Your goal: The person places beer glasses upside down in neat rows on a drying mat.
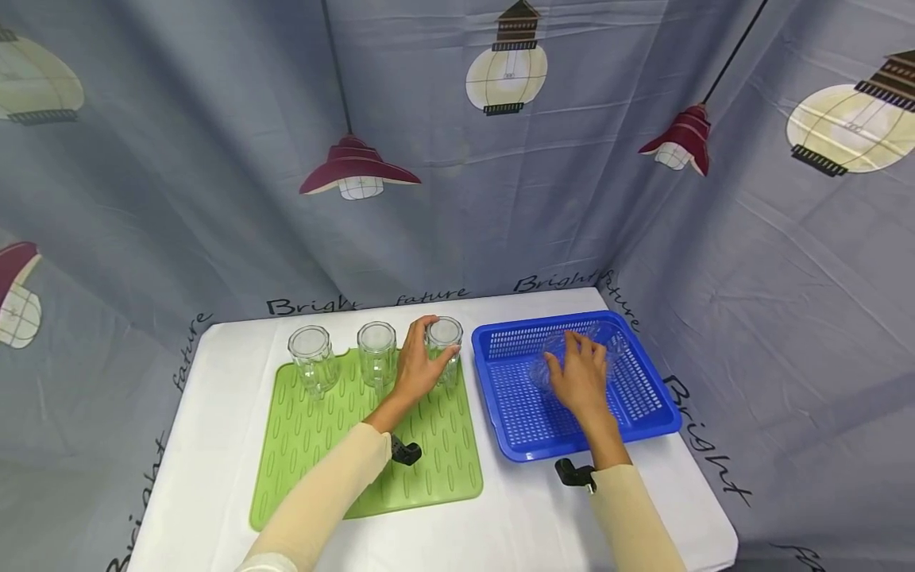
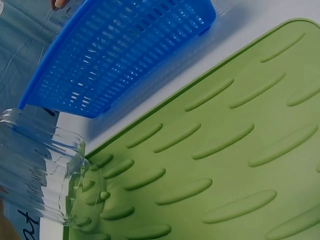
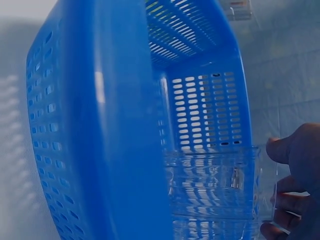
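Three clear glass mugs stand along the far side of a green ridged mat (image 1: 372, 477): the left mug (image 1: 312, 361), the middle mug (image 1: 376, 349) and the right mug (image 1: 445, 330). My left hand (image 1: 418, 365) holds the right mug near its top, fingers behind and thumb in front. The left wrist view shows this mug (image 2: 40, 170) on the mat's corner. My right hand (image 1: 582, 377) reaches into a blue perforated basket (image 1: 511, 449), its fingers curled at the upper end of a clear glass mug (image 3: 215, 185). Another glass (image 1: 611, 338) is partly hidden behind that hand.
The mat and basket lie side by side on a white-covered table (image 1: 214, 413), with a narrow white strip between them. A grey curtain (image 1: 429, 230) with lamp prints hangs behind and beside the table. Small black wrist cameras (image 1: 406, 453) sit at both cuffs.
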### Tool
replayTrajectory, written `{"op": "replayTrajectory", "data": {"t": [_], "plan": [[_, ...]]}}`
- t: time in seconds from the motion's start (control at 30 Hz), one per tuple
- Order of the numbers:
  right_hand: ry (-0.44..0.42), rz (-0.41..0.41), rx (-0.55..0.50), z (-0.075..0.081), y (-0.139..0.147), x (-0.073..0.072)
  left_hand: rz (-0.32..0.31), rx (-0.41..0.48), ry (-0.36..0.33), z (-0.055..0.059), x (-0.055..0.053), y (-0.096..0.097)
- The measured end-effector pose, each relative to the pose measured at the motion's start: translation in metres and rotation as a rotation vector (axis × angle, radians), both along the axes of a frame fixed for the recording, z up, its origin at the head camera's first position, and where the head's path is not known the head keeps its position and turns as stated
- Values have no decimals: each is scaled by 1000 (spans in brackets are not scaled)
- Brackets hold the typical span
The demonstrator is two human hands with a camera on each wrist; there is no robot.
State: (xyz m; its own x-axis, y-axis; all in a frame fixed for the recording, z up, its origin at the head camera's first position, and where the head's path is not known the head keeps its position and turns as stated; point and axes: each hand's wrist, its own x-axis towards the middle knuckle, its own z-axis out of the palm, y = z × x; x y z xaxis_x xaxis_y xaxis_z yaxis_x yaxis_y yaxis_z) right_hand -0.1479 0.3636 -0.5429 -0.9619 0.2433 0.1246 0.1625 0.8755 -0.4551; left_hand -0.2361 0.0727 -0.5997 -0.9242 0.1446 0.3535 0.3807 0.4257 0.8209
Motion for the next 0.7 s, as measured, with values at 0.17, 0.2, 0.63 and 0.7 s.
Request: {"op": "replayTrajectory", "data": {"t": [0.17, 0.2, 0.63, 0.7], "plan": [[1, -8, 7, 2, -1, 2, 8, -4, -8, 1, -1, 4], [3, -12, 5, 2, 0, 2, 11, -7, -4, 1, -1, 5], [-24, -12, 4, 9, 1, 7, 35, -44, -28, 1, 2, 2], [-30, -16, -1, 9, 2, 8, 18, -36, -44, 0, 4, 1]]}}
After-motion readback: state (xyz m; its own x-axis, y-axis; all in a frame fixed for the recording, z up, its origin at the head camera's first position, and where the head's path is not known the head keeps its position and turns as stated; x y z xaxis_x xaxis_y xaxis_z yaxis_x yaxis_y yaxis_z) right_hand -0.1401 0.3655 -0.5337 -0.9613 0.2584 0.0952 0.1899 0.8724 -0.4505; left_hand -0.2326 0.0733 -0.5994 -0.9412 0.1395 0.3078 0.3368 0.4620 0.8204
